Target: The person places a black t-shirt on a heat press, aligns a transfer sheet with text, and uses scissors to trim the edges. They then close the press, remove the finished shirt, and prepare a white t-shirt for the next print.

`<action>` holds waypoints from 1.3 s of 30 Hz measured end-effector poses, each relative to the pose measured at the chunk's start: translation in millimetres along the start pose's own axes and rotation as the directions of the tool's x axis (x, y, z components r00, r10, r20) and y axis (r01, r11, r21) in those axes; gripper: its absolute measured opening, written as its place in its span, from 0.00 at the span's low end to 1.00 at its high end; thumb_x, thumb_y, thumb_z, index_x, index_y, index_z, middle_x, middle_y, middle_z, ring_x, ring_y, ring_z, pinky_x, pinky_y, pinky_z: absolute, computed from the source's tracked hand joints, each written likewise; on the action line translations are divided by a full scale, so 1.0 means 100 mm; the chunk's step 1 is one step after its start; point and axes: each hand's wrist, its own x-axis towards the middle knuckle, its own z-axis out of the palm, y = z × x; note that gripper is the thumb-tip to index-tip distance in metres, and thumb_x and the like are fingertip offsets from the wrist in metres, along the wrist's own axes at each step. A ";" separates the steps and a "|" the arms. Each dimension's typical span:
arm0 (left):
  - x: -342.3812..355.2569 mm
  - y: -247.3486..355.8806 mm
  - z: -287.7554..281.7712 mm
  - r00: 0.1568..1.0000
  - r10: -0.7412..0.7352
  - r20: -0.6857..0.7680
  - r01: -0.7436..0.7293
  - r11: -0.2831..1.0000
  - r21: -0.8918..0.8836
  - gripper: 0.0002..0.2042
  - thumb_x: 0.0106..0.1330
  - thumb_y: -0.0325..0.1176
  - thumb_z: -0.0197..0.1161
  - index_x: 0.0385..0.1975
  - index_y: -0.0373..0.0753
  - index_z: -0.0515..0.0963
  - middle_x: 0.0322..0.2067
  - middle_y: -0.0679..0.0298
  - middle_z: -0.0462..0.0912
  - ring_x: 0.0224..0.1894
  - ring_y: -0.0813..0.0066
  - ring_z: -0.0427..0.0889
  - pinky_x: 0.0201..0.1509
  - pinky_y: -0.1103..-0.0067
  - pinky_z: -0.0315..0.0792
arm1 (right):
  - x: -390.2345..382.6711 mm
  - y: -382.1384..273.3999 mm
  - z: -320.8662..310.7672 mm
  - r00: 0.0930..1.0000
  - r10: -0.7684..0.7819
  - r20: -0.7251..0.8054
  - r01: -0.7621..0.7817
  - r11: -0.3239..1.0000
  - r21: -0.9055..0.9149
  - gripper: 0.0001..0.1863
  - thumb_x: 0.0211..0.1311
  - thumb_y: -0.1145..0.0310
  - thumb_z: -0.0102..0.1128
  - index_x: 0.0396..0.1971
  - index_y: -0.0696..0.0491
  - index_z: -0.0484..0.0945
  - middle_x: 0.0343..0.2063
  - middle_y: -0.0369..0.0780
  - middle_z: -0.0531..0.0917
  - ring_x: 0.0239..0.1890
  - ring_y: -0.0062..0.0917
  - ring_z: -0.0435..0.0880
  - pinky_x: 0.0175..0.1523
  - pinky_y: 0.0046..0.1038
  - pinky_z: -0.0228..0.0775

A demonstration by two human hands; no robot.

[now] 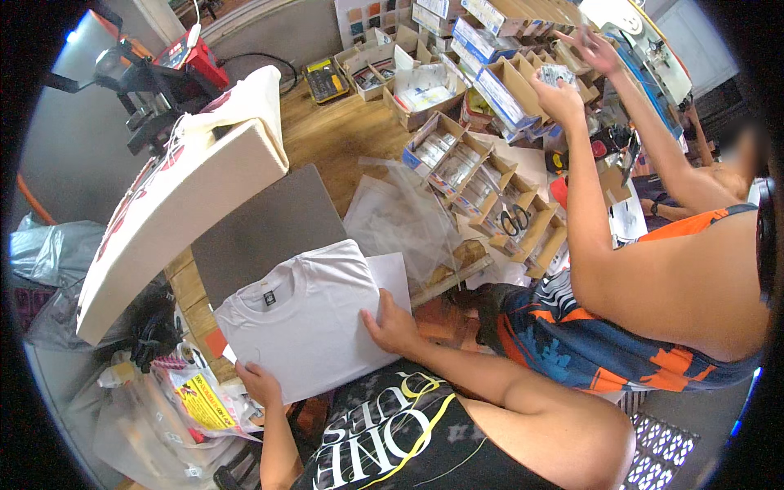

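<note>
A folded white T-shirt [314, 327] is held at the near edge of the wooden table, its round collar and dark neck label facing up. My left hand [261, 384] is closed on its lower left edge. On the right edge, my right hand [392, 327] grips it with the thumb on top. White sheet material [390, 278] shows behind the shirt's right side. Just beyond the shirt lies a flat dark grey board [273, 229], partly covered by it. Clear plastic sheets [400, 216] are spread right of the board.
A tilted cream padded board [188, 212] rises at left, near a machine with a red box [181, 61]. Divided cardboard boxes [482, 184] of small packets and scissors [514, 220] stand right. A co-worker's hand [562, 98] holds packets. Plastic bags [196, 400] sit lower left.
</note>
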 end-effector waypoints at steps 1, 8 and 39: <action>0.00 0.00 0.00 1.000 0.006 -0.012 -0.006 1.000 0.016 0.22 0.77 0.40 0.42 0.64 0.33 0.64 0.61 0.40 0.72 0.60 0.41 0.73 0.63 0.59 0.66 | 0.00 0.00 -0.01 1.000 -0.001 -0.021 0.001 1.000 0.010 0.31 0.67 0.50 0.56 0.55 0.61 0.61 0.33 0.60 0.82 0.36 0.58 0.83 0.42 0.54 0.74; 0.00 0.03 -0.02 1.000 -0.015 0.021 0.014 0.999 0.030 0.23 0.76 0.37 0.43 0.64 0.28 0.62 0.60 0.35 0.71 0.60 0.37 0.72 0.62 0.58 0.66 | 0.02 -0.01 -0.05 1.000 0.004 0.011 -0.005 1.000 0.017 0.29 0.67 0.50 0.56 0.53 0.59 0.62 0.33 0.60 0.81 0.37 0.58 0.83 0.41 0.54 0.74; -0.05 -0.15 -0.01 0.999 0.027 -0.029 -0.024 0.997 0.077 0.23 0.78 0.38 0.42 0.65 0.27 0.62 0.61 0.34 0.70 0.62 0.37 0.70 0.66 0.61 0.65 | 2.87 0.71 -2.28 0.796 -0.126 -0.592 -0.213 0.857 -0.469 0.29 0.63 0.51 0.56 0.51 0.62 0.74 0.50 0.51 0.75 0.53 0.45 0.79 0.60 0.43 0.69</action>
